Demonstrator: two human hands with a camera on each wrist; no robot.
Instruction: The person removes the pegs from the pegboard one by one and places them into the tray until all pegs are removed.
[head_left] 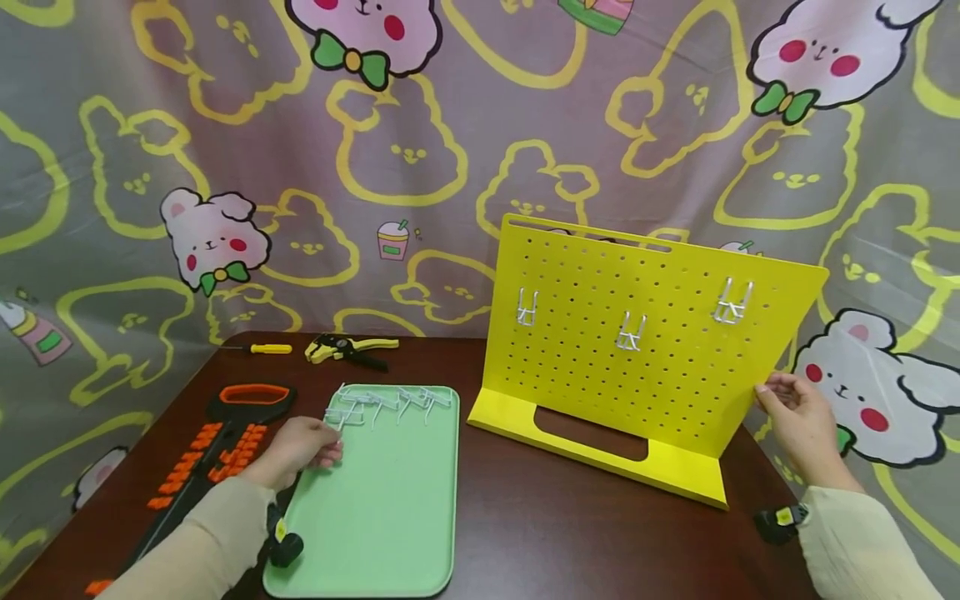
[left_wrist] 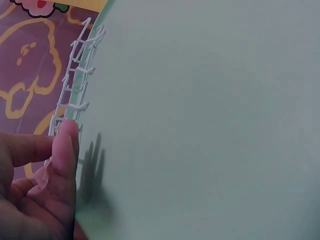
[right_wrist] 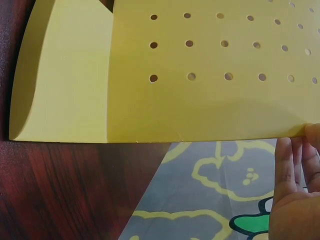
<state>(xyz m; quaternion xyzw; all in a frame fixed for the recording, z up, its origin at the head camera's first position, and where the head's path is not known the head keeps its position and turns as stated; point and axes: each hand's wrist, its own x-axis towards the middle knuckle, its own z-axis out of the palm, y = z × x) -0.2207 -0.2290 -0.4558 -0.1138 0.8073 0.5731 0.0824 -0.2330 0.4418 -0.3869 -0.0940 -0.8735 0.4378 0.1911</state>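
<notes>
My left hand (head_left: 303, 446) is over the left rim of a light green tray (head_left: 375, 517), its thumb and index finger pinching a white wire hook (head_left: 347, 419). In the left wrist view the fingertips hide most of that hook. More white pegboard hooks (head_left: 427, 400) lie in a row along the tray's far end. My right hand (head_left: 801, 421) grips the right edge of a yellow pegboard (right_wrist: 210, 110), thumb in front and fingers behind. Three hooks are on the board: one at left (head_left: 527, 308), a middle one (head_left: 632, 332) and one at upper right (head_left: 732, 302).
Left of the tray lies a black rack with orange clips (head_left: 247, 404), partly under my left sleeve. Behind it are a yellow-handled screwdriver (head_left: 270, 349) and yellow-and-black pliers (head_left: 352, 348). The dark wooden table (head_left: 540, 533) backs onto a patterned curtain (head_left: 450, 125).
</notes>
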